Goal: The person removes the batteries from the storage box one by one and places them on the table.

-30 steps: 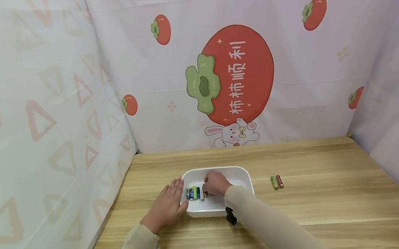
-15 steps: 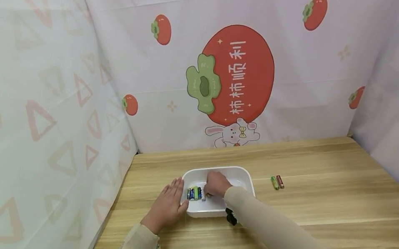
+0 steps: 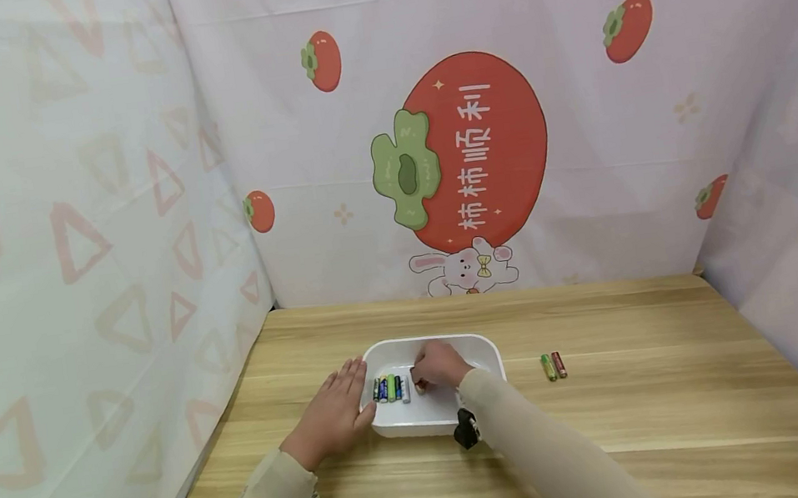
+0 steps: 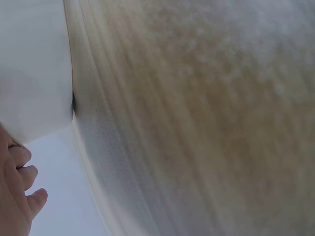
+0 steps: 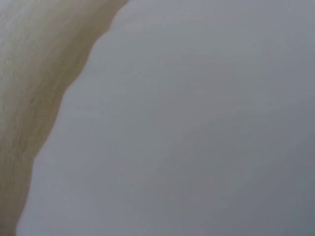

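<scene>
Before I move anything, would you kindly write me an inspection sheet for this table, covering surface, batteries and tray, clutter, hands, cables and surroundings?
Surface: wooden table, light striped grain.
Job's things: row of batteries in the left part of the white tray; green battery and dark red battery on the table, right of the tray.
Clutter: nothing seen.
Left hand: left hand rests at the tray's left end, fingers extended.
Right hand: right hand inside the tray, fingers apparently pinching a partly hidden battery.
Cables: nothing seen.
Surroundings: printed cloth behind and at both sides.
</scene>
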A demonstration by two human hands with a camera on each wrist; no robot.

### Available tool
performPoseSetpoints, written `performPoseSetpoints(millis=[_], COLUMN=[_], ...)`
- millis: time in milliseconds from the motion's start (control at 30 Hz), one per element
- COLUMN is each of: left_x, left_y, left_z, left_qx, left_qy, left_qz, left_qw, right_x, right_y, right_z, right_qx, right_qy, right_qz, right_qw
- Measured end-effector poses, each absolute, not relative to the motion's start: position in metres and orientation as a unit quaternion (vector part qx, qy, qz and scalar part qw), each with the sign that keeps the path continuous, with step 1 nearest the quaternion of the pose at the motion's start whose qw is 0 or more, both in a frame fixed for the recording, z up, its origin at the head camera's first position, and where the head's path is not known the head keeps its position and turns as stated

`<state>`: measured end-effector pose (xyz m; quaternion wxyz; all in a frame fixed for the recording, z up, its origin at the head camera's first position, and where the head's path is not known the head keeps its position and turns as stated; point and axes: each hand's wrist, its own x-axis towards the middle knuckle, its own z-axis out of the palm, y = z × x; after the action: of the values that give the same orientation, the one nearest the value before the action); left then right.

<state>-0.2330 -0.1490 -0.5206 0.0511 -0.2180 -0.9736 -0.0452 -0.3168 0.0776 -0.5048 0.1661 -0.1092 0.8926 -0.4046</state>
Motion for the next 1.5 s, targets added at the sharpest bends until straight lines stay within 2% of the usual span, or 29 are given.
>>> performPoseSetpoints(millis=[867,1500], left_x=[-0.237,-0.232], left_y=[-0.148,-0.149], left_z=[-0.517,-0.52], left_qx=[-0.221,-0.223], left_qy=[-0.973,-0.972], left_qz=[-0.042,-0.05], left_qw=[0.05,0.059], right_x=[-0.316,-0.313], right_y=[0.092,0.096], right_z=[-0.494,-0.491], right_qx=[-0.08,-0.075], right_qy=[0.816,0.799], right_qz=[-0.53,-0.557], right_qw=[0.214,0.215])
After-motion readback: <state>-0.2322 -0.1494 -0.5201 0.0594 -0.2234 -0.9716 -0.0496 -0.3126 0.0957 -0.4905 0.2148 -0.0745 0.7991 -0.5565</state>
